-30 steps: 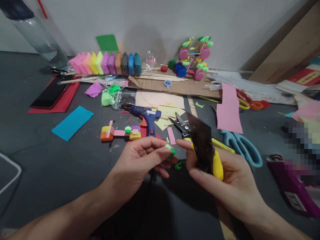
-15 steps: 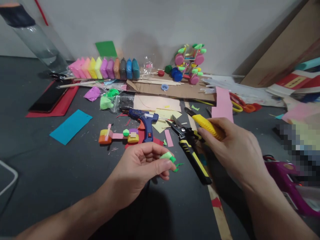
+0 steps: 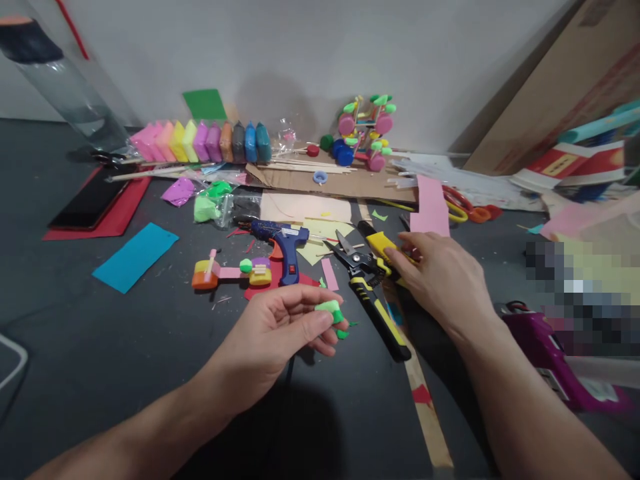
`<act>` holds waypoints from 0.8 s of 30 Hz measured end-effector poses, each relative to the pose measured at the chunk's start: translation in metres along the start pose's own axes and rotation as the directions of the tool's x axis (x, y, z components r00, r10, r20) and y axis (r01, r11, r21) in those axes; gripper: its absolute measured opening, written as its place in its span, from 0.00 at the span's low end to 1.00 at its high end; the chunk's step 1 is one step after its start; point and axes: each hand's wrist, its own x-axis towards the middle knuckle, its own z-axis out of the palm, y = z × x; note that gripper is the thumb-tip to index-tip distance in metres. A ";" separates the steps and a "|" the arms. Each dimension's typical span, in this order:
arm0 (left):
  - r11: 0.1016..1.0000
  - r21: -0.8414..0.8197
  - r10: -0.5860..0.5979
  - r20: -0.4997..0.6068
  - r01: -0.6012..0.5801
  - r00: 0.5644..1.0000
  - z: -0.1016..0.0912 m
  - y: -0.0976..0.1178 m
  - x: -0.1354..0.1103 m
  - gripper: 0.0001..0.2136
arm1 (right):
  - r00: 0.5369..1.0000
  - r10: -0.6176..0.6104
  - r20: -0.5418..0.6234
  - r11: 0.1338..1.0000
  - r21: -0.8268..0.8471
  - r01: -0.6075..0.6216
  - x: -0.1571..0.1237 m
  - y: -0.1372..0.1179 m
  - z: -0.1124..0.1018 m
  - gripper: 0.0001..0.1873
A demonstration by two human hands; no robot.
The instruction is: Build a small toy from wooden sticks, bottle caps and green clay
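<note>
Left hand pinches a two-toned green piece — fingers curled.

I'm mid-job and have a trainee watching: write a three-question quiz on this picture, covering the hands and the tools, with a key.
1. What does the left hand hold between thumb and fingers?
2. True or false: in this view, the blue glue gun lies left of the black-and-yellow shears.
3. Which of these is the right hand at?
A) the blue paper strip
B) the yellow tool with a dark end
C) the water bottle

Key:
1. A small green piece in two shades.
2. True.
3. B.
</note>
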 end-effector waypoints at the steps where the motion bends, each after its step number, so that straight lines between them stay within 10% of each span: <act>1: 1.000 0.008 0.010 -0.006 -0.010 1.000 0.000 0.000 -0.001 0.08 | 0.999 -0.007 -0.040 0.999 0.046 0.009 -0.003 -0.004 -0.005 0.21; 5: 1.000 0.027 0.004 -0.068 -0.002 0.998 0.001 0.000 -0.003 0.09 | 0.981 -0.172 -0.094 0.797 0.572 0.195 -0.025 -0.030 -0.028 0.09; 9: 1.000 0.017 -0.015 -0.044 0.016 0.999 0.001 0.001 -0.004 0.12 | 0.838 -0.533 -0.119 0.452 0.796 0.401 -0.042 -0.052 -0.034 0.13; 24: 0.972 0.231 -0.060 0.053 0.046 0.997 -0.006 0.008 -0.005 0.09 | 0.802 -0.533 -0.271 0.506 0.657 0.558 -0.047 -0.054 -0.029 0.11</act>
